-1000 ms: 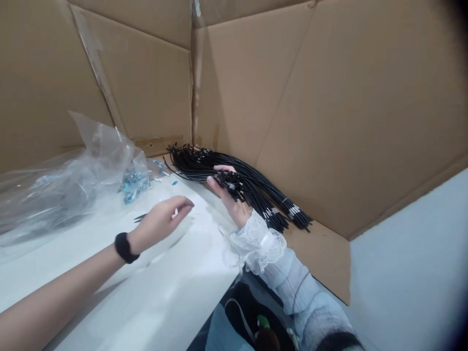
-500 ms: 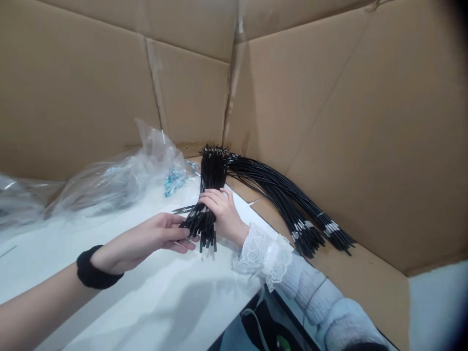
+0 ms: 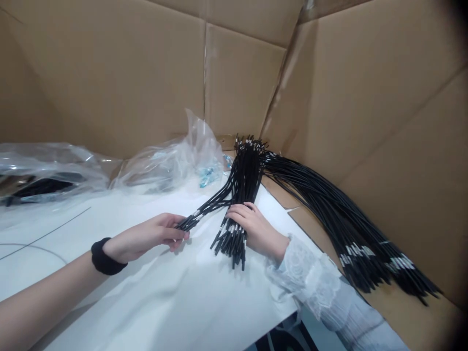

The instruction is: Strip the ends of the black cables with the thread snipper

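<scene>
A thick bundle of black cables point(image 3: 247, 173) with pale bands near the ends lies over the white table surface. My right hand point(image 3: 258, 229) is wrapped over the lower part of this bundle, its thumb hidden. Several cables point(image 3: 210, 202) bend out of the bundle to the left. Their tips are pinched in my left hand point(image 3: 170, 231), between thumb and fingers. The bundle's other cable ends point(image 3: 234, 246) fan out below my right hand.
More black cables point(image 3: 321, 209) curve along the cardboard at right. Clear plastic bags point(image 3: 164, 165) lie at the back left, one over dark items. Cardboard walls point(image 3: 127, 73) stand behind. A thin dark strand point(image 3: 47, 231) rests at left on the white surface point(image 3: 175, 297).
My left hand has drawn several cable ends away from the bundle to the left. My right hand still holds the bundle. The camera view has turned left.
</scene>
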`<state>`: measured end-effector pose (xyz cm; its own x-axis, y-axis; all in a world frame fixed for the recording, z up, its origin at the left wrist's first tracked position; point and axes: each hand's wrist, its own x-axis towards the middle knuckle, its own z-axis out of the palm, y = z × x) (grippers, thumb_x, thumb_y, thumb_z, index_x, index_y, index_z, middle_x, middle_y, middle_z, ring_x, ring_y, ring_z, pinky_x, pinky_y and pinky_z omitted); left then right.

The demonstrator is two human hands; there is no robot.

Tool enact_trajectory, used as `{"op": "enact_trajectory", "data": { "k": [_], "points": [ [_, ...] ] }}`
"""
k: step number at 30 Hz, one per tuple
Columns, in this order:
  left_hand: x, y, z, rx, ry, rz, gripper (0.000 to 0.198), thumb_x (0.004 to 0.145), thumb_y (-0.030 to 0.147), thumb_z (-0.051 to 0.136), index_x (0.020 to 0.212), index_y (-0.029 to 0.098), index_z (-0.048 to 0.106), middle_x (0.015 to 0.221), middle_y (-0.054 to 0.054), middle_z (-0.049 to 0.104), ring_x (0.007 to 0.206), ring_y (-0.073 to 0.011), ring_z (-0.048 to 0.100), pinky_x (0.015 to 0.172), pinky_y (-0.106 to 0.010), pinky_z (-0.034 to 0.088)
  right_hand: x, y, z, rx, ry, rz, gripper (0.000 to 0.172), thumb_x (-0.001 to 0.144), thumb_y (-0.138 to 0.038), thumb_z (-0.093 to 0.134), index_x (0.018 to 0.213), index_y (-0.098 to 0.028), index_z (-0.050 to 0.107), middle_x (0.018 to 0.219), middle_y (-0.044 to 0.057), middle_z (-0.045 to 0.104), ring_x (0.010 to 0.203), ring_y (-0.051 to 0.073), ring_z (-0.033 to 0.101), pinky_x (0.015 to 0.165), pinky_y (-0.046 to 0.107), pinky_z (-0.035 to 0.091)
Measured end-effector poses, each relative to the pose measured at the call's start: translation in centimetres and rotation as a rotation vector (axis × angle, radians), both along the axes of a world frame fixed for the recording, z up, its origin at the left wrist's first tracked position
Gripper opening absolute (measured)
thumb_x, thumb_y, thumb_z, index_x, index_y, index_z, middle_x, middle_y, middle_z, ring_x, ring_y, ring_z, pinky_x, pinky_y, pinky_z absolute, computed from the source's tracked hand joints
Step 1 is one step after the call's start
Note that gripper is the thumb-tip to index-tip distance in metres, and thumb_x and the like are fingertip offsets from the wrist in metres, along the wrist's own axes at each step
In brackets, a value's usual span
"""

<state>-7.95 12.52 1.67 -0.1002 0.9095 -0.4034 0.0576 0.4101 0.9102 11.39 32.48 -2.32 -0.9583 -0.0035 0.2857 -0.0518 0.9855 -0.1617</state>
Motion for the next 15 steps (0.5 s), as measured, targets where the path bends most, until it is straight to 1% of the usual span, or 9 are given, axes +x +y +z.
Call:
{"op": "enact_trajectory", "data": {
  "k": [2,4,6,7,10,11,12,14,15],
  "points": [
    [-0.3,-0.6,-0.1,0.002,0.063,-0.005,0.013,0.079,0.026,0.053,0.080,0.014,0.057,0.066,0.001,0.053,0.059,-0.0089,0.045,0.056,-0.021,0.035,0.5,0.0,0.9,0.008,-0.110,-0.013,0.060,0.070,-0.001,0.045,0.128,-0.017,0.041,0.133,0.012,0.043,0.129,0.021,0.032,0.105,0.043,0.025],
    [-0.6,-1.3,-0.2,0.005,0.109,0.029,0.016,0.079,0.028,0.051,0.088,0.015,0.056,0.071,0.000,0.056,0.061,-0.0096,0.046,0.058,-0.022,0.036,0.5,-0.2,2.3,0.063,-0.180,-0.051,0.069,0.068,0.005,0.040,0.134,-0.016,0.035,0.140,0.015,0.033,0.133,0.024,0.025,0.104,0.046,0.028],
    [-0.7,-1.9,-0.2,0.004,0.110,0.071,0.027,0.078,0.027,0.052,0.103,0.017,0.053,0.081,-0.001,0.059,0.066,-0.0113,0.050,0.062,-0.023,0.039,-0.5,-0.8,3.9,0.121,-0.169,-0.085,0.064,0.072,0.005,0.037,0.132,-0.014,0.038,0.140,0.017,0.032,0.133,0.026,0.025,0.104,0.048,0.026],
    [-0.7,-2.2,-0.1,0.002,0.098,0.082,0.035,0.077,0.026,0.052,0.111,0.018,0.049,0.085,-0.002,0.060,0.069,-0.0120,0.052,0.064,-0.024,0.040,-1.4,-1.4,4.5,0.129,-0.145,-0.073,0.059,0.075,0.002,0.038,0.132,-0.014,0.038,0.140,0.017,0.032,0.133,0.026,0.025,0.106,0.048,0.024],
    [-0.7,-3.0,0.0,-0.001,0.072,0.078,0.049,0.075,0.021,0.051,0.123,0.018,0.038,0.087,-0.001,0.061,0.069,-0.0123,0.052,0.065,-0.025,0.042,-5.1,-3.3,5.2,0.056,-0.100,0.089,0.052,0.084,-0.017,0.049,0.134,-0.019,0.035,0.141,0.012,0.032,0.132,0.023,0.027,0.108,0.047,0.020],
    [-0.7,-3.3,0.0,-0.001,0.075,0.070,0.050,0.076,0.021,0.050,0.124,0.018,0.036,0.087,-0.001,0.061,0.069,-0.0121,0.052,0.065,-0.025,0.042,-6.5,-3.9,5.0,0.020,-0.121,0.148,0.050,0.084,-0.023,0.052,0.132,-0.021,0.037,0.138,0.011,0.036,0.130,0.023,0.030,0.108,0.049,0.019],
    [-0.7,-3.5,0.0,-0.001,0.085,0.062,0.051,0.076,0.021,0.049,0.125,0.018,0.036,0.087,-0.001,0.061,0.068,-0.0117,0.052,0.066,-0.025,0.043,-7.8,-4.4,4.7,-0.013,-0.162,0.201,0.045,0.084,-0.027,0.053,0.128,-0.021,0.042,0.132,0.011,0.045,0.125,0.023,0.037,0.107,0.049,0.020],
    [-1.0,-4.2,0.3,-0.013,0.128,0.044,0.051,0.078,0.024,0.047,0.127,0.019,0.034,0.089,-0.002,0.062,0.068,-0.0119,0.053,0.068,-0.026,0.044,-9.8,-5.0,3.7,-0.070,-0.254,0.284,0.028,0.087,-0.028,0.050,0.112,-0.017,0.055,0.107,0.009,0.061,0.105,0.019,0.054,0.101,0.043,0.030],
    [-1.3,-4.7,0.6,-0.027,0.179,0.043,0.051,0.080,0.027,0.046,0.128,0.019,0.033,0.091,-0.002,0.062,0.070,-0.0125,0.054,0.069,-0.027,0.045,-10.5,-5.1,3.2,-0.095,-0.280,0.312,0.023,0.088,-0.028,0.047,0.104,-0.015,0.059,0.096,0.008,0.064,0.094,0.017,0.058,0.095,0.038,0.036]
  ]
}}
